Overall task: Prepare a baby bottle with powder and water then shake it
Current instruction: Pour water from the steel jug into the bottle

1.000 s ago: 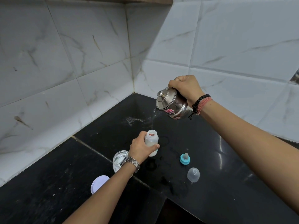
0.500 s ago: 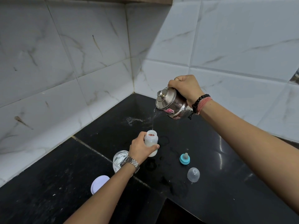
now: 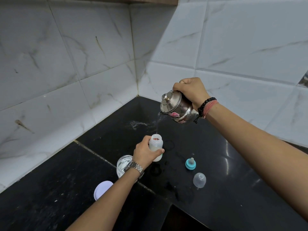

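Your left hand [image 3: 144, 153] wraps fingers and thumb round the bottle [image 3: 155, 147], which stands upright on the black counter [image 3: 216, 155], its neck open and a pale, milky fill showing in the lower part. Your right hand [image 3: 191, 91] grips the steel kettle [image 3: 176, 108] from above and behind, fingers curled shut on it, the kettle tipped so a thin stream of water [image 3: 158, 124] falls from the spout into the bottle mouth. Risk one: the mouth is narrow and the kettle is held well above it, so a small wobble of your wrist would probably put the stream on your left fingers or the counter. Wet patches already show on the counter near the bottle. Risk two: overfill. The level is hard to read from this angle, and your left hand covers much of the wall. Risk three: the kettle lid sits on a steep tilt, and whether anything holds it in place cannot be told, so tipping further might let it slip. Risk four: the teat with its blue ring [image 3: 190, 164] and the clear cap [image 3: 199, 180] lie loose to the right, apart from the bottle, where splashes could reach them. An open jar [image 3: 122, 165] sits just beside your left wrist, its white lid [image 3: 102, 189] nearer you, and a jerk of that arm could knock the jar.
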